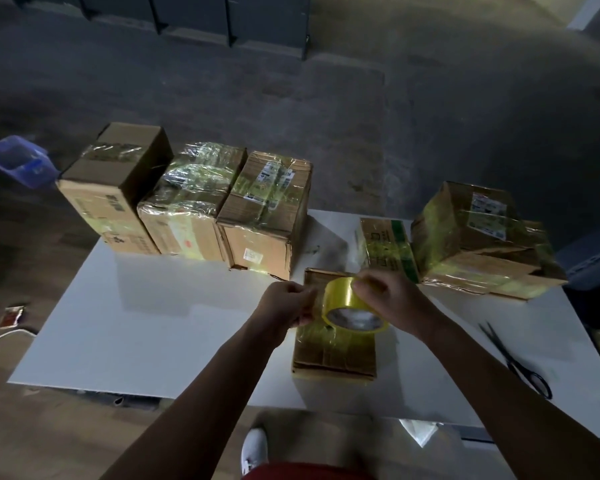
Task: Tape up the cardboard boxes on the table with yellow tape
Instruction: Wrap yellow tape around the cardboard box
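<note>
A small cardboard box (333,355) lies on the white table (153,323) in front of me, its top partly covered in yellow tape. Above it my right hand (388,299) grips the yellow tape roll (352,306). My left hand (284,303) pinches the loose tape end at the roll's left side. Three taped boxes stand in a row at the back left: one brown (115,188), one heavily wrapped (191,202), one labelled (264,213). At the back right are a small green-printed box (385,247) and a large taped box (482,240).
Black scissors (516,362) lie on the table at the right. A blue plastic bin (18,161) sits on the floor at the far left. A white cable (0,337) and a small packet (11,315) lie on the floor left of the table.
</note>
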Tool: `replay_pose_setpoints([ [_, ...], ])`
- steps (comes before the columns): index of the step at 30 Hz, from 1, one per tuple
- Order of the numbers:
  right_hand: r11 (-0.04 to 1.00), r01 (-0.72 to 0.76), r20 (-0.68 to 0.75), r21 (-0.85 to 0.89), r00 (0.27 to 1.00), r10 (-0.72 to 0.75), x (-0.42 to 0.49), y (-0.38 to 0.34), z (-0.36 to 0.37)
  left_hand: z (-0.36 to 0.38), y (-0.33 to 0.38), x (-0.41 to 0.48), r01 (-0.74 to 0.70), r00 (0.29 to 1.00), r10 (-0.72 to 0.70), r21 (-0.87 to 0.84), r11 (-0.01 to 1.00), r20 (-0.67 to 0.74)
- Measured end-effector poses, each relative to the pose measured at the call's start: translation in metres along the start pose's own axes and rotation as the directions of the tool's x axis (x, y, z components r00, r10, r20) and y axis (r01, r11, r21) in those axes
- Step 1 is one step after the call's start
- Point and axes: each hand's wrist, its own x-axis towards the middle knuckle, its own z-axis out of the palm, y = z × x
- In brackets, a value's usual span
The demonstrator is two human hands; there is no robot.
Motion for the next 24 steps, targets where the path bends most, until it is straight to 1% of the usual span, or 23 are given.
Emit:
replay_pose_setpoints([
  [2,0.978,0.105,-0.017,-0.181,0.994,-0.11,-0.002,0.003,-0.003,-0.008,0.0,0.001,-0.02,0.998,0.02,0.008,1.0,-0.051],
  [4,0.956,0.105,-0.008,-0.276,0.994,-0.111,-0.001,0.001,0.0,-0.015,-0.002,0.002,-0.035,0.997,0.039,0.058,0.998,-0.068],
  [8,0.902,-0.003,0.047,-0.431,0.999,0.025,0.005,-0.01,0.016,-0.025,-0.022,0.002,0.015,0.993,-0.005,0.082,0.997,-0.115],
  [11,0.831,-0.062,0.079,-0.553,0.989,0.127,0.009,-0.016,0.031,-0.032,-0.038,0.006,0.059,0.99,-0.047,0.091,0.994,-0.132],
  [14,0.786,-0.119,0.079,-0.606,0.975,0.208,0.013,-0.019,0.044,-0.034,-0.048,0.011,0.091,0.988,-0.079,0.088,0.992,-0.129],
  [20,0.721,-0.17,0.063,-0.672,0.957,0.284,0.021,-0.025,0.055,-0.038,-0.06,0.022,0.129,0.986,-0.125,0.028,0.991,-0.111],
  [24,0.687,-0.191,0.057,-0.702,0.945,0.321,0.025,-0.027,0.06,-0.04,-0.065,0.031,0.18,0.982,-0.18,-0.008,0.984,-0.06],
])
